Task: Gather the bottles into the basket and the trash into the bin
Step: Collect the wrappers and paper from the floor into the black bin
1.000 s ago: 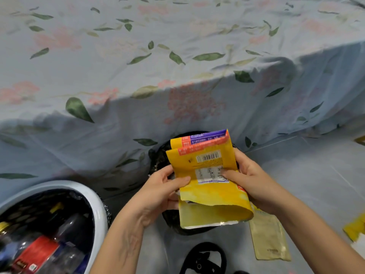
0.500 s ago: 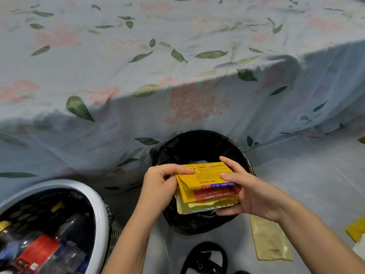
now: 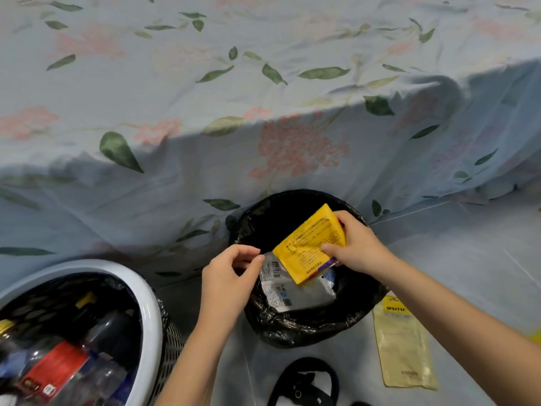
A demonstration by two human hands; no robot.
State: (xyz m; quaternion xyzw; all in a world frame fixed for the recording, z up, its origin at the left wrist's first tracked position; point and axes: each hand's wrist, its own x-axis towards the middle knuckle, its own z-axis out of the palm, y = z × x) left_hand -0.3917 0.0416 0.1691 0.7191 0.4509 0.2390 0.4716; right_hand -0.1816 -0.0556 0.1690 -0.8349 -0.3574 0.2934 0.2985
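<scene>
A black-lined bin [image 3: 295,326] stands on the floor against the draped bed. My right hand [image 3: 355,244] grips a folded yellow packet [image 3: 307,247] over the bin's mouth. My left hand [image 3: 231,273] hovers at the bin's left rim, fingers loosely curled, holding nothing. White printed wrappers [image 3: 287,291] lie inside the bin. At the lower left, a white-rimmed basket [image 3: 146,300] holds several plastic bottles [image 3: 58,367].
A pale yellow pouch [image 3: 404,347] lies flat on the floor right of the bin. Black slippers [image 3: 304,385] sit at the bottom edge. A floral bedsheet [image 3: 263,98] covers the bed behind the bin. A yellow scrap [image 3: 535,335] shows at the right edge.
The packet was folded by both hands, then lowered into the bin's mouth. My left hand has let go and drawn back to the left; my right hand alone holds the packet.
</scene>
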